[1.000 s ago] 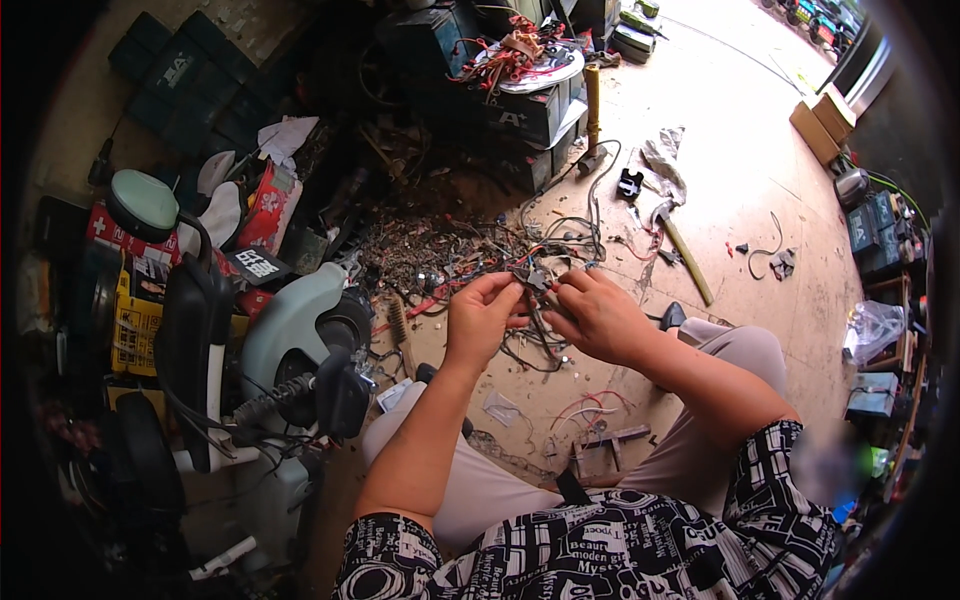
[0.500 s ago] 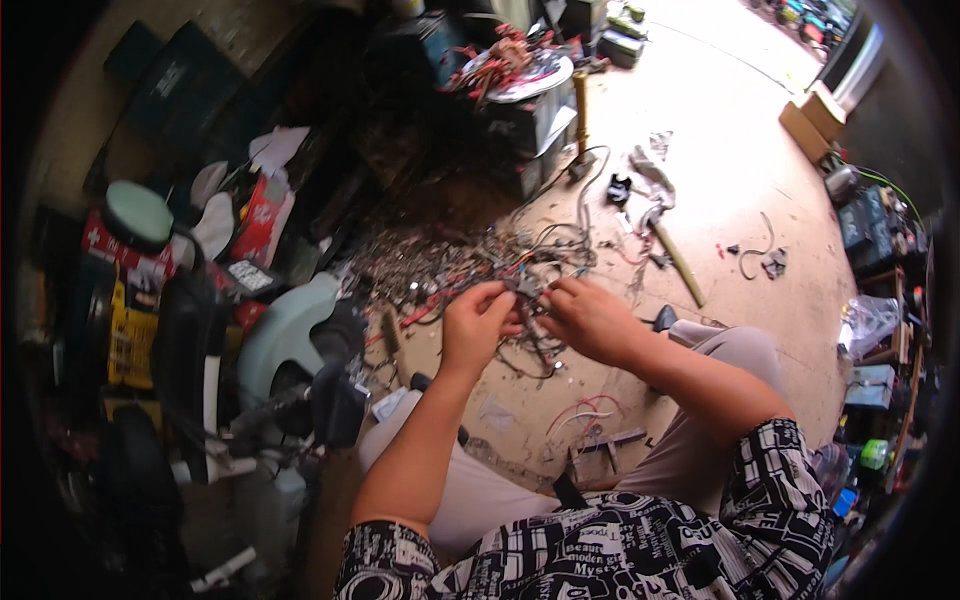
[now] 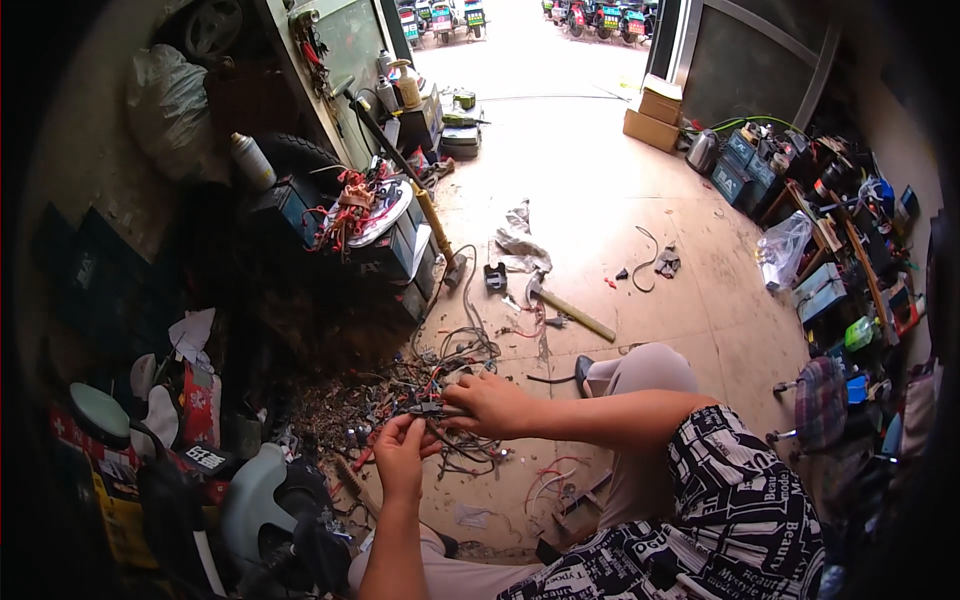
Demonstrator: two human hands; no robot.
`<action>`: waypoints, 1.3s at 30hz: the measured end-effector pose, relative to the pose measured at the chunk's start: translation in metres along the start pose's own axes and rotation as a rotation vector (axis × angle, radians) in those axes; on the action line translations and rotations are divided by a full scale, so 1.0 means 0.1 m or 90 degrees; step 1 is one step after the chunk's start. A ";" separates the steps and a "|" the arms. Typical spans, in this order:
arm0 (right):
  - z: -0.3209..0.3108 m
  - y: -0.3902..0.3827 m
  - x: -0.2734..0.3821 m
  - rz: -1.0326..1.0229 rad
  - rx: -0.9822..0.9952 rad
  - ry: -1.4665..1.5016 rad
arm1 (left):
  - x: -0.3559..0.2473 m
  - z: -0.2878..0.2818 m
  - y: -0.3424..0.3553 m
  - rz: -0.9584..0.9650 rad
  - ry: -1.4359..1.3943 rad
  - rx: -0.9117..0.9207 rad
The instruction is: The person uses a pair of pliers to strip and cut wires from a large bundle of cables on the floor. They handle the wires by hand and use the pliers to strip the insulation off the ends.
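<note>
My right hand (image 3: pixel 488 404) is closed around a grey metal tool that looks like a pair of pliers (image 3: pixel 430 409), its jaws pointing left. Just below those jaws, my left hand (image 3: pixel 401 452) has thumb and fingers pinched together. Whatever is between them is too small to make out. Both hands almost meet, low over a heap of cut wires and scraps (image 3: pixel 370 390) on the floor. Loose dark cables (image 3: pixel 470 345) trail from the heap toward the far side. More wire ends (image 3: pixel 470 462) lie beneath my hands.
A hammer (image 3: pixel 575 312) lies on the floor ahead, near a crumpled grey cloth (image 3: pixel 520 238). Batteries (image 3: pixel 405 255) topped with a plate of red clips (image 3: pixel 365 210) stand far left. Pale green scooter parts (image 3: pixel 255 495) crowd the near left. Shelves of tools (image 3: pixel 850 250) line the right.
The view has tilted up and turned right, so the doorway shows. My right hand now has the pliers-like tool visible at my left fingertips; my hands have come closer together.
</note>
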State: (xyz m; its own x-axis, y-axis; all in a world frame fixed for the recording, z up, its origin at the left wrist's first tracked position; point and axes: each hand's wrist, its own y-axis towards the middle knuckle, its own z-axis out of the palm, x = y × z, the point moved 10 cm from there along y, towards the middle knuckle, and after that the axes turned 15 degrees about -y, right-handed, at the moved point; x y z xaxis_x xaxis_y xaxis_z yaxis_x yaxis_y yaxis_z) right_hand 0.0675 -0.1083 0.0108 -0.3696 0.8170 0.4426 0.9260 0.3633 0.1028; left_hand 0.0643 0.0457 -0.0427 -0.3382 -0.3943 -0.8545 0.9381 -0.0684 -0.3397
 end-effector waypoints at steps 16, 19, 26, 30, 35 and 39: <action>0.42 -0.07 -0.14 0.053 0.137 0.021 | 0.15 0.04 -0.04 0.016 0.029 0.025; 0.43 -0.09 -0.18 0.072 0.165 0.002 | 0.17 0.10 -0.08 -0.003 -0.006 0.021; 0.45 -0.05 -0.24 0.098 0.188 -0.026 | 0.04 0.01 -0.07 0.013 0.103 0.016; 0.39 -0.08 -0.22 0.075 0.217 -0.040 | -0.04 -0.02 -0.05 0.035 0.222 0.055; 0.26 -0.29 -0.14 0.041 0.278 -0.033 | -0.24 0.22 -0.27 0.165 0.433 0.196; 0.28 -0.59 -0.14 0.002 0.375 -0.040 | -0.17 0.44 -0.51 0.146 0.505 0.351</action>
State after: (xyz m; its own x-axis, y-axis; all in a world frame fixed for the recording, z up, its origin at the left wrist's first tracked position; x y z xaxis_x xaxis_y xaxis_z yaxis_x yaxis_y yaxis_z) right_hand 0.0161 -0.1289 -0.0270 -0.3873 0.8368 0.3870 0.7350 0.5336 -0.4184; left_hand 0.0254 0.0154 0.0063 0.0924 0.2628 -0.9604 0.8233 -0.5627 -0.0747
